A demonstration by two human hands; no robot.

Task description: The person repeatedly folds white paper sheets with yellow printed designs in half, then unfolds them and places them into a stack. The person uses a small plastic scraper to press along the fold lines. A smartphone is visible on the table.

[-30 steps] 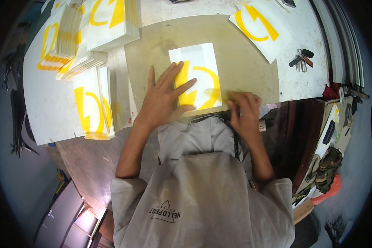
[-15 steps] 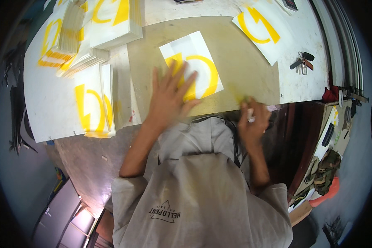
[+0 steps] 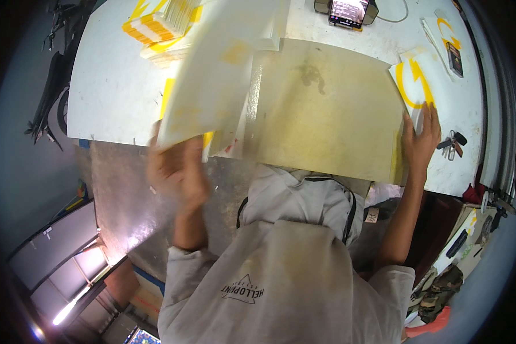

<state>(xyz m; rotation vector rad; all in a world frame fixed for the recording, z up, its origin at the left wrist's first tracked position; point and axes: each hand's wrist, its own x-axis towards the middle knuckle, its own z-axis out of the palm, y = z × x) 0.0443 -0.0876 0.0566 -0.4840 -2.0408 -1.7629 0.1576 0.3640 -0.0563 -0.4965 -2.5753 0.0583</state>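
Note:
At the near left edge of the table, my left hand (image 3: pixel 180 172) is closed on the near end of a large white sheet (image 3: pixel 212 86). Smeared by motion, the sheet is raised and tilted, with faint yellow patches on its face, and it hides part of the stacks behind. On the right, my right hand (image 3: pixel 421 137) lies with fingers stretched out and thumb apart on the near end of a white sheet with a yellow printed shape (image 3: pixel 413 83). That sheet overlaps the right edge of a beige board (image 3: pixel 327 109).
Stacks of yellow-printed sheets (image 3: pixel 155 26) stand at the far left of the white table (image 3: pixel 114 109). A lit phone (image 3: pixel 348 12) is at the back. Keys (image 3: pixel 453 143) and a small dark box (image 3: pixel 454 59) lie to the right. A cabinet (image 3: pixel 441 223) stands beyond the near right edge.
My left hand has left the printed sheet on the board and moved left, lifting a white sheet. My right hand moved from the board's near edge to the sheet at right. The view has shifted.

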